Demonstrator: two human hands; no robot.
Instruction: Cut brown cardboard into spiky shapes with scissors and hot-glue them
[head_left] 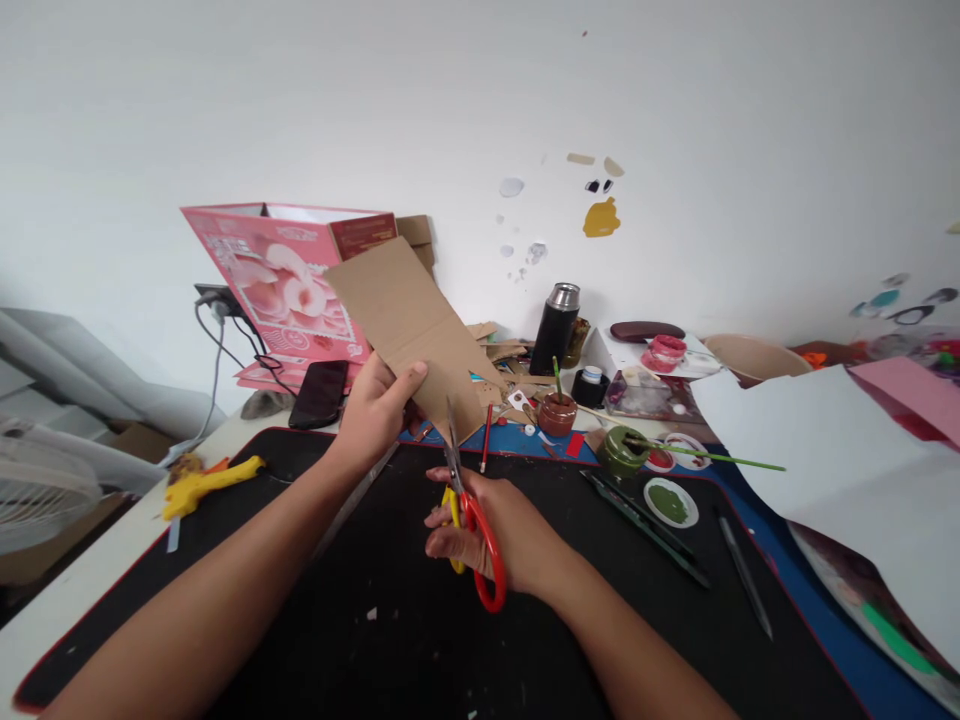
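The left hand (382, 405) pinches a brown cardboard piece (420, 320) above the far edge of the black desk mat (360, 610), thumb pressed on its near face, other fingers partly hidden behind. The right hand (487, 530) has its fingers curled around the handles of the scissors (456, 472), whose blades overlap the cardboard's lower edge.

Scissors (470, 508) before cardboard (420, 325), phone (318, 392) left, thermos (554, 335) right behind

Matt c'board (420, 320), scissors (457, 479) w/ shiny metal blades (452, 448) & plastic hndls (495, 548), matt-fin. desk mat (337, 620)
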